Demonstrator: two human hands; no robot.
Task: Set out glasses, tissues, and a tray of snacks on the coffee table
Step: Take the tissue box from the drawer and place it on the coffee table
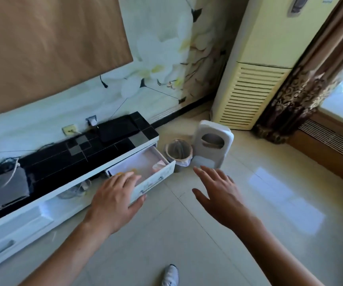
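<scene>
A white drawer (156, 178) stands pulled out from the right end of a low TV stand (79, 159) with a black tiled top. Inside it lie blurred items: something orange (133, 169) and a pinkish packet (158, 165). My left hand (116, 198) grips the drawer's front panel, fingers over the top edge and thumb below. My right hand (218, 191) hovers open above the floor to the right of the drawer, fingers spread, holding nothing. No glasses, tissues or snack tray can be made out.
A small bin (178, 154) with a liner and a white appliance (212, 144) stand on the tiled floor right of the drawer. A tall air conditioner (255, 87) fills the corner beside a dark curtain (298, 93). A bag (3, 182) lies on the stand's left.
</scene>
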